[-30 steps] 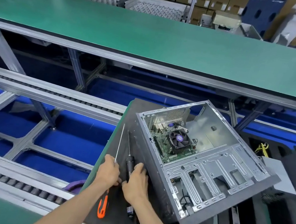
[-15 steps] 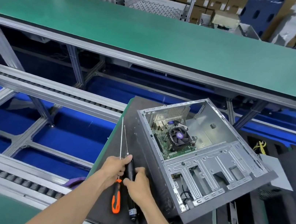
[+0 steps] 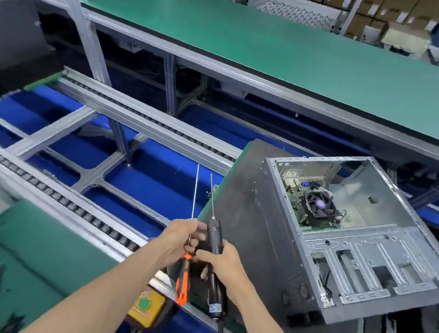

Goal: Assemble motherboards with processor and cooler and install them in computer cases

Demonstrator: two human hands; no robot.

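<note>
Left hand (image 3: 180, 239) pinching the thin shaft of the orange-handled screwdriver (image 3: 183, 279), right hand (image 3: 222, 261) with fingers wrapped round the black electric screwdriver (image 3: 214, 241), both tips pointing up, open computer case (image 3: 343, 242) lying just right on the dark mat (image 3: 239, 198), motherboard (image 3: 296, 203) and cooler fan (image 3: 319, 205) seated inside

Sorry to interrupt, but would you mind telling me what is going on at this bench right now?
A person is holding two tools up in front of them. The left hand grips an orange-handled screwdriver by its shaft, and the right hand holds a black electric screwdriver with a cable. To the right, an open computer case lies on a dark pallet, with the motherboard and cooler fan already inside.
</note>
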